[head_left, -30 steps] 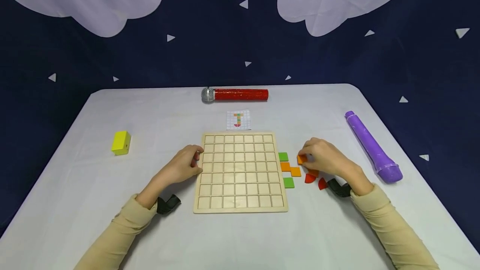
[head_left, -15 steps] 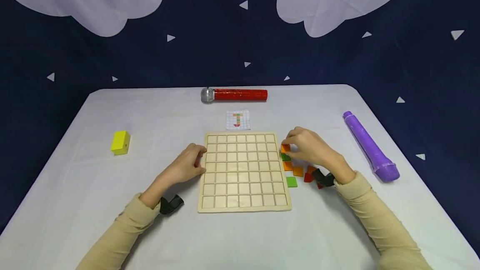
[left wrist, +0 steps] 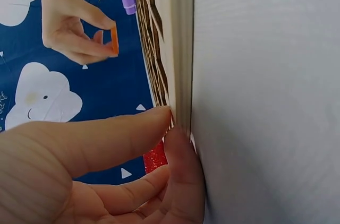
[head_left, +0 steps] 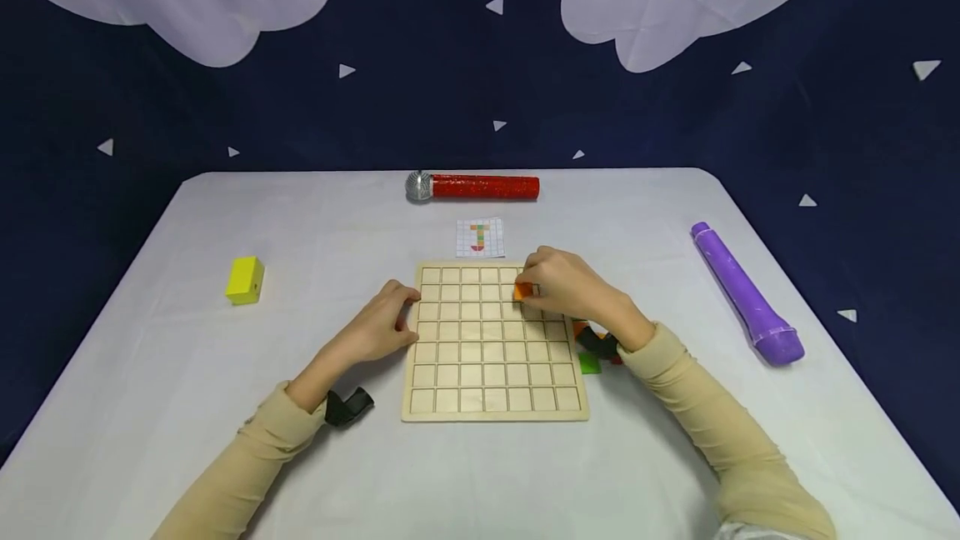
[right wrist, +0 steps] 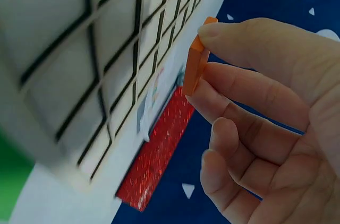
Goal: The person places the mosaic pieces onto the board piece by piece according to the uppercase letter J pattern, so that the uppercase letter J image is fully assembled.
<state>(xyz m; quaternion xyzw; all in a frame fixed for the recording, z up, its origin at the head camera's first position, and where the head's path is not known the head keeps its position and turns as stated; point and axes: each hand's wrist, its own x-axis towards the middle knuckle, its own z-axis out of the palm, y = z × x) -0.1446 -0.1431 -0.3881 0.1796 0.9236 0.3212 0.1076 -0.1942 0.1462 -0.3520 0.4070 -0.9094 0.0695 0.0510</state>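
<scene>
A light wooden grid board (head_left: pixel 491 377) lies flat on the white table. My left hand (head_left: pixel 378 327) holds its left edge, thumb and fingertips against the rim. In the left wrist view the thumb (left wrist: pixel 127 136) and a finger meet at that rim. Over the board's upper right cells, my right hand (head_left: pixel 568 286) pinches an orange square tile (head_left: pixel 522 291) between thumb and fingers. The right wrist view shows the tile (right wrist: pixel 195 67) tilted and apart from the grid. Several tiles lie right of the board, one green tile (head_left: pixel 590 363) showing, the others partly hidden by the right wrist.
Behind the board lies a small card (head_left: pixel 480 238) with a coloured J pattern on a grid. A red microphone (head_left: pixel 486 187) lies at the back, a purple microphone (head_left: pixel 746 294) at the right. A yellow block (head_left: pixel 244 280) stands at the left.
My right hand has carried the orange tile leftward from the loose tiles to over the board. The board has slid slightly right, with my left hand staying at its edge.
</scene>
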